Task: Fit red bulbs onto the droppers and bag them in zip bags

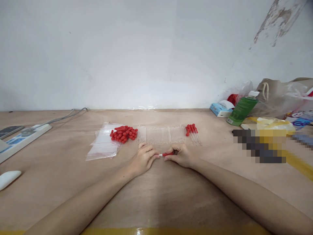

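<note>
Yellow strip (110, 231) along near edge of the wooden tabletop (137, 205), both bare forearms reaching in over it. White rounded object (9, 179) at far left, cut off by frame. Hands meet mid-table, just short of the parts row. Left hand (146, 158): fingers curled, thumb and fingertips closed in a pinch on a clear tube (160, 155); only a short end shows, rest hidden by the hand. Right hand (180, 156): thumb and index closed round a red bulb (167, 154), other fingers folded. Bulb and tube are in line, bulb on the right, meeting between the two hands; can't tell how deep the tube sits. Beyond left hand: flat clear plastic bags (101, 152), overlapping, with a heap of loose red bulbs (124, 134) partly on them. Right of the heap, a row of clear tubes (158, 134) side by side, pointing away from the person. Just past the row's right end, a small group of tubes with red bulbs fitted (193, 129), bulbs at the far end. Left side: white power strip (34, 135), grey cable (66, 118) running toward the wall. Right side: green bottle (242, 110) with white cap, tilted, beside a blue tissue pack (217, 110). Behind all, white wall (146, 52), paint peeling upper right.
</note>
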A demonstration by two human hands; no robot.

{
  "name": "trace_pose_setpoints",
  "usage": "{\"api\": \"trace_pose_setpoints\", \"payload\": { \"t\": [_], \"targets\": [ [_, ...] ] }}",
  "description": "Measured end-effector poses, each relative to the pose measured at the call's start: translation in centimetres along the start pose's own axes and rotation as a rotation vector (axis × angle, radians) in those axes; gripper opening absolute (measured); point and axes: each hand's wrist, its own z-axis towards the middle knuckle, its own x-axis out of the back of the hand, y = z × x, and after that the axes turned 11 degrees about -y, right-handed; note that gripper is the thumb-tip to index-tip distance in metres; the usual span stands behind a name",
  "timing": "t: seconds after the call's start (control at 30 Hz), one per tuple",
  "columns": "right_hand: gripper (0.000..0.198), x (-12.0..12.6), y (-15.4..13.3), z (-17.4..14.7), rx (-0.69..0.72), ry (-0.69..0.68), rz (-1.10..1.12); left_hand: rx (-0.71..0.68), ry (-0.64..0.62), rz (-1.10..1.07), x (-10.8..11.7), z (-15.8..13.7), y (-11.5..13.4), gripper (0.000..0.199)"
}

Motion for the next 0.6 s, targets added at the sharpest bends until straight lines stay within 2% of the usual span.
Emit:
{"api": "trace_pose_setpoints", "payload": {
  "t": [0.23,0.43,0.6],
  "targets": [
    [0.022,0.07,0.39,-0.19,-0.072,-0.023,0.078,0.0,-0.011,-0.016,0.18,-0.13,0.2,0.018],
    [0.021,0.15,0.57,-0.19,-0.08,-0.049,0.082,0.009,-0.025,-0.037,0.28,-0.26,0.14,0.018],
    [0.026,0.36,0.03,-0.12,-0.066,-0.062,0.083,0.005,0.016,-0.045,0.19,-0.16,0.08,0.017]
  ]
}}
